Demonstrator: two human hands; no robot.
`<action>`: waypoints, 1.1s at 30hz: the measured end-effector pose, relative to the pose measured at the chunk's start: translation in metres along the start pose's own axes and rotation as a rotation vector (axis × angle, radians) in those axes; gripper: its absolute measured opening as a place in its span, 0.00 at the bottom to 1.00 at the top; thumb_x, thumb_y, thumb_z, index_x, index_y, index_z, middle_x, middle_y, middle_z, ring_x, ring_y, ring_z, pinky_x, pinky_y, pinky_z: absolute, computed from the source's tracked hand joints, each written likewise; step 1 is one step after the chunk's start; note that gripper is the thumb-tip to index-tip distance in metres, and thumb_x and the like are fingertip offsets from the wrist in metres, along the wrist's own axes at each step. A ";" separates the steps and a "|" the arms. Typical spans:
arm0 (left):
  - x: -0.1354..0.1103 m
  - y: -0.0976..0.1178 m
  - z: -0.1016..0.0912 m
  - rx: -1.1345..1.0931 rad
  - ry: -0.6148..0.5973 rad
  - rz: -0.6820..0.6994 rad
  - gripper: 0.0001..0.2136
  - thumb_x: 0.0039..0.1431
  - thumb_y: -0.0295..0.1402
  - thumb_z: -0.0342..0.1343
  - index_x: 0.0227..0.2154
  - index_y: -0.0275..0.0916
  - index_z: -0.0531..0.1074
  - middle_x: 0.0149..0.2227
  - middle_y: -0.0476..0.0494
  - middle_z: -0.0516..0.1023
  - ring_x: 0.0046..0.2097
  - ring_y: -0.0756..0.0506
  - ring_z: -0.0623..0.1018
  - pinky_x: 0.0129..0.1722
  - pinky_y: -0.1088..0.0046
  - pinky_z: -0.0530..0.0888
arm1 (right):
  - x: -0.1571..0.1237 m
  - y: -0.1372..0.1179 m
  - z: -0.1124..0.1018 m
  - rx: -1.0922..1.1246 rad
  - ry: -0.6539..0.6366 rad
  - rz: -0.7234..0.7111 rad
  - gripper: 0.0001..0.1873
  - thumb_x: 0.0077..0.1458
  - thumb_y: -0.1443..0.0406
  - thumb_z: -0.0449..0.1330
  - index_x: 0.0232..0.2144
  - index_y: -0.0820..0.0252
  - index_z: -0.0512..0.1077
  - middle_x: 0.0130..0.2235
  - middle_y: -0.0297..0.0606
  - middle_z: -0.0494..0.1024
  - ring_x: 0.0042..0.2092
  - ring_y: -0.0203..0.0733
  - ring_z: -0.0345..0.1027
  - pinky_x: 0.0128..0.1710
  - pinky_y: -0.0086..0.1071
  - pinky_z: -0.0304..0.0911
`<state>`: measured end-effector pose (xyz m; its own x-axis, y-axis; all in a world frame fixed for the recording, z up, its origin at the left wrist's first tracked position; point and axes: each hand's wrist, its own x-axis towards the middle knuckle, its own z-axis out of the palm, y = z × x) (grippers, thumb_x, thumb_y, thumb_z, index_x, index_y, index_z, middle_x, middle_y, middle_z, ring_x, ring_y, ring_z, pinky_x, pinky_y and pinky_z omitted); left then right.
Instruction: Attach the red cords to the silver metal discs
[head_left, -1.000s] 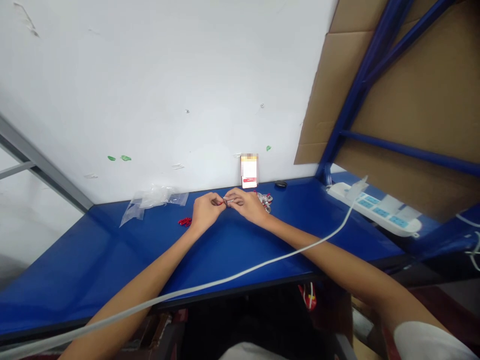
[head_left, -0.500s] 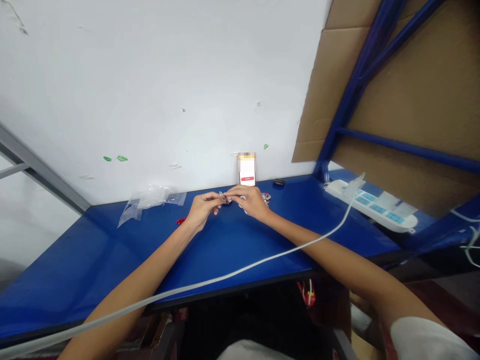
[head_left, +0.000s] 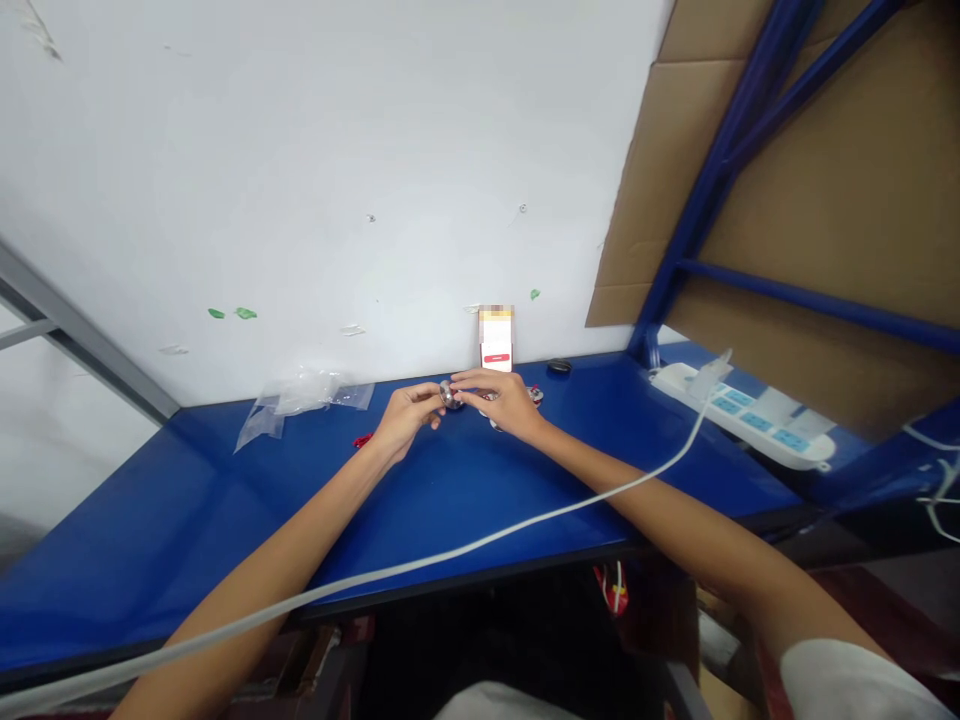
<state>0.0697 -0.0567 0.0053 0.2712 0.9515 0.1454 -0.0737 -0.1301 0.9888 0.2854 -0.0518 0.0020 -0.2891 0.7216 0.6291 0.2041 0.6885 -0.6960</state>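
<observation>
A small round shiny metal disc (head_left: 449, 395) is held between my two hands above the blue table (head_left: 480, 490). My left hand (head_left: 409, 418) pinches its left edge between thumb and fingers. From the right, the fingertips of my right hand (head_left: 504, 400) close on its other side. Partly hidden behind my right hand lie several small round pieces (head_left: 534, 396), whitish with red. A small red item (head_left: 363, 440) rests beside my left wrist.
A lit phone (head_left: 496, 340) leans on the wall. Clear plastic bags (head_left: 307, 393) lie at the back left, and a black oval object (head_left: 559, 366) at the back right. A white power strip (head_left: 742, 412) stands at right; its white cable (head_left: 517, 525) crosses over my forearms.
The metal disc has turned so its round face now shows towards me; before, it was seen more edge-on. Both hands keep nearly the same place.
</observation>
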 end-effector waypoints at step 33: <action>0.009 -0.003 -0.017 0.091 -0.063 -0.151 0.24 0.57 0.53 0.70 0.44 0.36 0.85 0.46 0.33 0.86 0.46 0.39 0.84 0.39 0.68 0.79 | 0.002 0.010 -0.007 -0.181 -0.081 -0.168 0.07 0.71 0.63 0.61 0.43 0.54 0.80 0.55 0.43 0.83 0.56 0.49 0.78 0.58 0.45 0.71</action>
<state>0.0563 -0.0430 0.0026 0.3325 0.9431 -0.0057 0.0587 -0.0147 0.9982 0.2936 -0.0430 -0.0009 -0.4056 0.5927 0.6958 0.3089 0.8053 -0.5060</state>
